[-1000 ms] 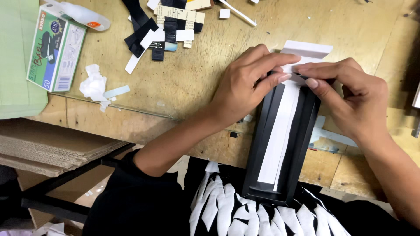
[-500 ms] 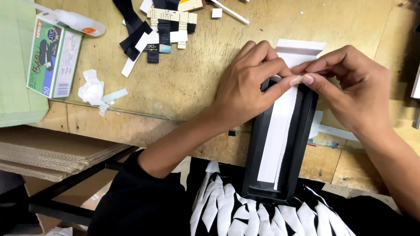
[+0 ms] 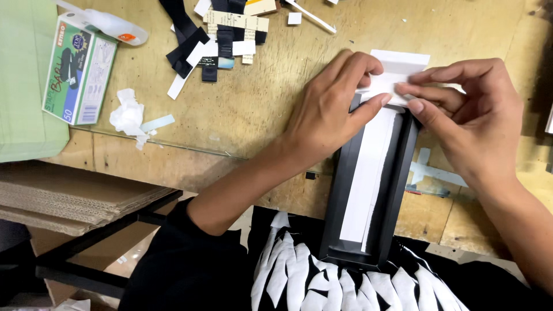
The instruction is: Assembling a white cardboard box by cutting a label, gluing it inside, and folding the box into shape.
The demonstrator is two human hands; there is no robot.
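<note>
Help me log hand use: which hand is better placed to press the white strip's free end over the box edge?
Right hand, probably: its fingertips already pinch the white strip at the black box end, while the left hand braces it.

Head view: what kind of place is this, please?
Probably a craft or box-making workbench. A scuffed wooden table carries black and white offcuts, cardboard sheets are stacked beside it, and both hands press a white strip into a black box.

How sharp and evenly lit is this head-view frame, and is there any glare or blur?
Head view: even, soft light; both the left hand and right hand look sharp, without motion blur; the white paper strip is bright but keeps its edges; faint shadows under the hands on the wooden table.
</note>
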